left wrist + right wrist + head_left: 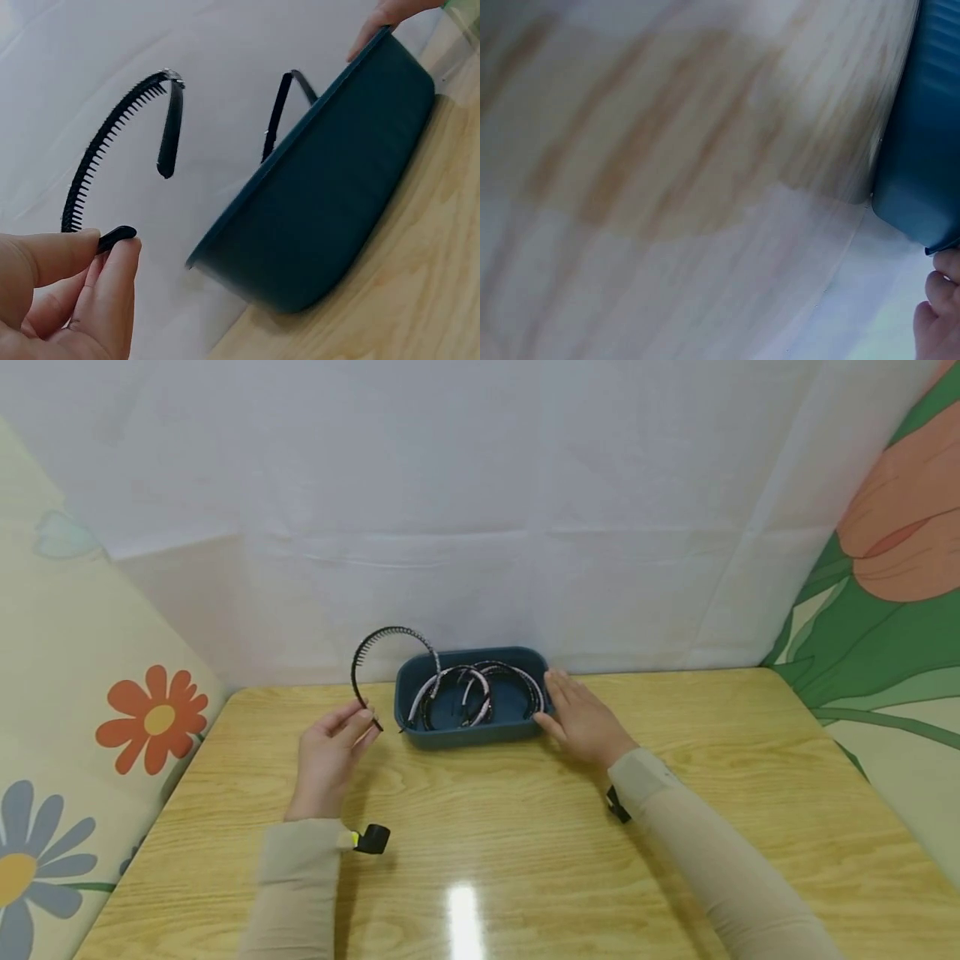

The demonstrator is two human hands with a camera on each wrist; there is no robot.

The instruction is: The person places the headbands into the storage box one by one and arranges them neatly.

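My left hand (330, 756) pinches one end of a black toothed headband (355, 670) between thumb and fingers. The headband's arch rises up, and its other end overlaps the left part of a dark blue bin (480, 740) in the head view. Teeth line the inside of the arch in the left wrist view. Several more headbands (486, 692), black and pale, lie inside the bin. On the bin's right end rests my right hand (588, 722), its fingers extended along the side and the thumb at the front corner.
The bin stands at the back of a wood-grain table (465, 827), close to a white cloth (465, 527) hanging behind. Flower-painted panels (45, 635) flank the table on both sides. Each wrist wears a small black camera (372, 839).
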